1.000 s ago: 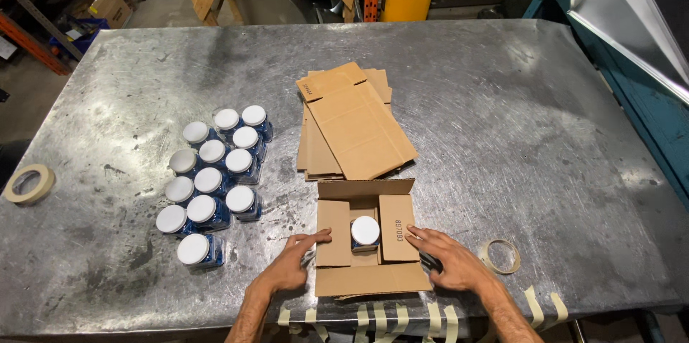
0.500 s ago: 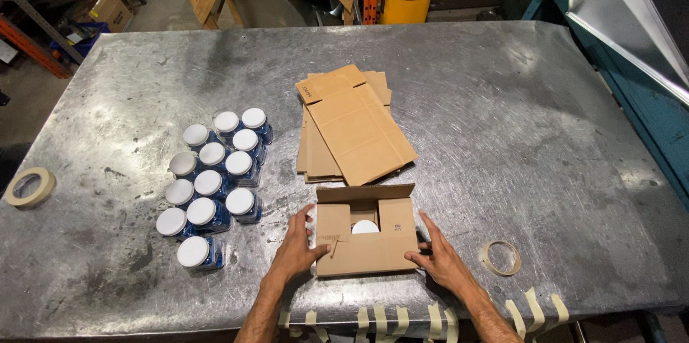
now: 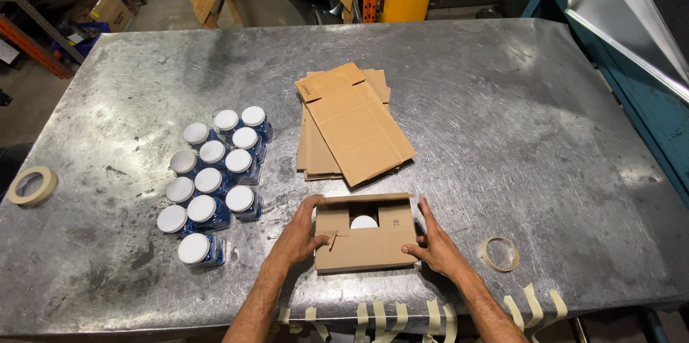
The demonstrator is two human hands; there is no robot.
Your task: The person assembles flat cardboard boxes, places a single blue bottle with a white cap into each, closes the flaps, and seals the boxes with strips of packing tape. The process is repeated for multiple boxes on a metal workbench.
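Observation:
A small cardboard box [image 3: 366,246] sits near the front edge of the metal table [image 3: 502,120]. Its near flap is folded down over the top and its far flap leans inward. Through the gap left between them shows the white lid of a jar [image 3: 364,222] inside. My left hand [image 3: 298,234] presses against the box's left side with the fingers curled over its far corner. On the box's right side my right hand [image 3: 433,242] lies flat, the thumb on the near flap.
Several blue jars with white lids [image 3: 214,179] stand grouped at the left. A stack of flat cardboard blanks [image 3: 352,124] lies behind the box. One tape roll [image 3: 500,254] lies right of my hand, another [image 3: 30,185] at the far left edge. Tape strips [image 3: 402,314] hang off the front edge.
The box's flaps went from spread open to folded over the jar. Both hands moved from the side flaps to the box's sides. The far flap has tipped inward.

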